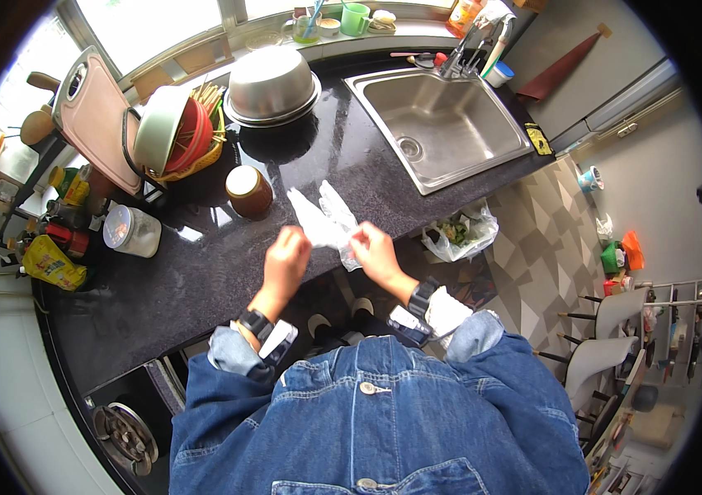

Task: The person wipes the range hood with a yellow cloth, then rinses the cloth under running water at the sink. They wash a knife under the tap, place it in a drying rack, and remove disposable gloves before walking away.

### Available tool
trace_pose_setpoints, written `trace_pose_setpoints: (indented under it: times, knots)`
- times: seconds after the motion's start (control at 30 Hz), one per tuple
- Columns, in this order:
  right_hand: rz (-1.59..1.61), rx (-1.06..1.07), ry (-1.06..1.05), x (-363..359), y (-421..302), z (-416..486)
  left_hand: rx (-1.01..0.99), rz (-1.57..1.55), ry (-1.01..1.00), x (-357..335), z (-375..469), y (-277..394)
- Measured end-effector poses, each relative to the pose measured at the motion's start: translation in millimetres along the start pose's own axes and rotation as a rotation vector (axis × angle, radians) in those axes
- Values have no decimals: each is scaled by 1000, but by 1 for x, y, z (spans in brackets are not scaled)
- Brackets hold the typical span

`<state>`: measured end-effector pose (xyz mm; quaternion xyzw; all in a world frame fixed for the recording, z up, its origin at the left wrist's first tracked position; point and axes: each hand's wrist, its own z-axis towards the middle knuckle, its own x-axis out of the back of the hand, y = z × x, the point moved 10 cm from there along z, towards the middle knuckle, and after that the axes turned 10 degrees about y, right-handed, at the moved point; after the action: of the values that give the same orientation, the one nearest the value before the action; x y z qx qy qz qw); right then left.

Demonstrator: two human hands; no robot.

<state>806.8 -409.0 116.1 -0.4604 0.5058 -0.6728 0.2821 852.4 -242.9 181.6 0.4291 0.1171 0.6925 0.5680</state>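
A thin whitish plastic bag [330, 224] spans the space between my hands, over the front edge of the black countertop [202, 281]. My right hand [375, 250] pinches the bag's right side between thumb and fingers. Curled fingers of my left hand [287, 258] are at the bag's left side; blur hides whether they grip it. Beyond my left hand stands a brown jar with a white lid [249, 190]. Both wrists wear black straps with small devices.
A steel sink [450, 117] lies back right, an upturned metal bowl [271, 86] behind the jar. At left are a lidded clear jar [132, 231], a pink cutting board [94, 117] and a basket of bowls [199, 166]. Below the counter edge hangs a bag of scraps [462, 232].
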Motion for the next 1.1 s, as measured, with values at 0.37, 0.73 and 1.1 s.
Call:
trace_pose_setpoints:
  times: [0.37, 0.73, 1.1]
  knots:
    - [-278, -169, 369, 35, 83, -53, 370, 210, -180, -42, -99, -57]
    - [684, -884, 113, -8, 143, -46, 828, 126, -240, -66, -88, -90]
    - [260, -833, 75, 5, 150, -40, 717, 274, -159, -79, -90, -100]
